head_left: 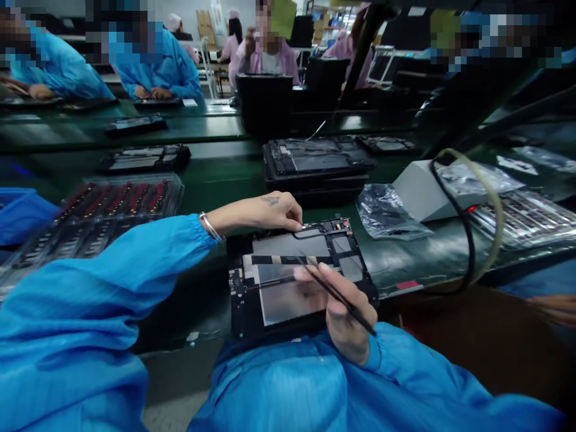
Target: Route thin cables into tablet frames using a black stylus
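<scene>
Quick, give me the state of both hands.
Left hand: fingers curled at the far edge of the tablet; whether they hold anything cannot be told.
Right hand: closed, holding tweezers over the tablet.

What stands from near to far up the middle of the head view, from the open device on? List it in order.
Open device → stack of dark devices → tall black box or pile → person in pink.
</scene>
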Motion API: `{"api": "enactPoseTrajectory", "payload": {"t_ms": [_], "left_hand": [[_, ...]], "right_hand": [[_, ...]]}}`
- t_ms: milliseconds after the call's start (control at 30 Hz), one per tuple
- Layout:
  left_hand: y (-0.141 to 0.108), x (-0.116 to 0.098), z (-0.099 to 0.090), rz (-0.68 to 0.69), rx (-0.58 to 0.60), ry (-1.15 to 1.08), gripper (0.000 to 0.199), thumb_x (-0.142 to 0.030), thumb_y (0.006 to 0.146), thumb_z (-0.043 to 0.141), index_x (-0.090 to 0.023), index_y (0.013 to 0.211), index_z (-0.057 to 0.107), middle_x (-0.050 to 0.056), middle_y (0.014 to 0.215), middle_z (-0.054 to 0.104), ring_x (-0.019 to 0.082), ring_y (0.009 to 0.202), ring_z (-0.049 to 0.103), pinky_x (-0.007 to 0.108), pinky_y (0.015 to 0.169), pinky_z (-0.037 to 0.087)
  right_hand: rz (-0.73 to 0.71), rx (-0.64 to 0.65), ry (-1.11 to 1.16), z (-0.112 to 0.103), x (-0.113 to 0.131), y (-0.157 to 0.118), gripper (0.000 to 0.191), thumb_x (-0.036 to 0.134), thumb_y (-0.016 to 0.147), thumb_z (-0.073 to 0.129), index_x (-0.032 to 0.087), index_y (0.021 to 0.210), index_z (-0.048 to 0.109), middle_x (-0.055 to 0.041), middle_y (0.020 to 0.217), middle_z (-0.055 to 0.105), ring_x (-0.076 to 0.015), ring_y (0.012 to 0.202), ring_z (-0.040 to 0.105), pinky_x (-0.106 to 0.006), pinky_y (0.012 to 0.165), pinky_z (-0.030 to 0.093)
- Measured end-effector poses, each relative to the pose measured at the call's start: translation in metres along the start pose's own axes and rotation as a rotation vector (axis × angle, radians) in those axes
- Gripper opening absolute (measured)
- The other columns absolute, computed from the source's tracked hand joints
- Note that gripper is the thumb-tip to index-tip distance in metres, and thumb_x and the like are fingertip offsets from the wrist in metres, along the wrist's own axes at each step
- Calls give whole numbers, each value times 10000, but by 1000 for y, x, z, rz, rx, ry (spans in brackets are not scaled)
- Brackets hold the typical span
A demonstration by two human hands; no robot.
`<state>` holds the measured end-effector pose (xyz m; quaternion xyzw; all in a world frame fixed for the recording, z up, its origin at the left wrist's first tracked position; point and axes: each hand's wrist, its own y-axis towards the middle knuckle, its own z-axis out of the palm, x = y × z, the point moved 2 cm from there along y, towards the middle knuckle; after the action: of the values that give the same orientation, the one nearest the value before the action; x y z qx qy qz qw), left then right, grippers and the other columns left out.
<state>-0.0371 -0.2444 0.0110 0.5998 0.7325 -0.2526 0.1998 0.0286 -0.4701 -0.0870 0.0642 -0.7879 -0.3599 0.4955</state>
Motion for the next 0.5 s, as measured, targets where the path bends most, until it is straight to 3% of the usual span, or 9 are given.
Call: {"api": "enactPoseTrajectory", "payload": {"t_ms": [33,100,167,233,300,400,500], "left_hand": [[1,1,-1,3,32,-45,242,-347,891,675,-140,955,782,23,797,714,121,688,589,218,607,386],[3,4,-2,7,77,-172,270,-392,865,698,-130,902,754,6,727,649,109,634,508,225,574,346],[2,8,-4,13,55,-283,306,-428,838,721,-124,875,741,-1,703,621,104,622,473,229,575,334],[-6,11,-5,21,-24,-346,322,-430,812,745,-117,889,752,15,750,661,108,663,515,230,619,365],[-17,13,-7,30,-103,-387,330,-410,812,749,-118,964,770,41,861,716,122,732,576,233,659,396],[-37,13,-6,3,-190,-459,401,-359,841,745,-140,1177,750,56,912,730,118,678,578,232,586,374],[-55,11,2,-82,-294,-561,493,-270,848,759,-162,1322,678,2,758,677,78,508,467,215,476,290]], "right_hand": [[-44,3,30,-2,3,3,473,413,1065,464,414,1533,532,-29,1201,779,-293,1089,762,-517,947,655],[-152,109,44,-9,7,9,552,230,1039,524,448,1545,503,3,1302,744,-252,1139,751,-458,969,664],[-325,327,-12,-19,10,16,573,259,1004,642,383,1550,518,-41,1355,713,-267,1188,730,-450,997,656],[-478,544,-120,-31,7,20,632,322,921,783,346,1514,564,-78,1386,682,-316,1251,686,-531,1074,598],[-439,653,-229,-45,-4,27,584,266,884,819,406,1421,639,-41,1403,659,-328,1291,649,-599,1137,521],[-279,600,-214,-61,-19,42,492,157,849,807,449,1240,744,4,1302,718,-309,1240,686,-599,1172,490],[-77,366,-132,-69,-21,55,232,347,780,857,401,1003,822,-1,1127,792,-328,1149,741,-596,1171,498]]}}
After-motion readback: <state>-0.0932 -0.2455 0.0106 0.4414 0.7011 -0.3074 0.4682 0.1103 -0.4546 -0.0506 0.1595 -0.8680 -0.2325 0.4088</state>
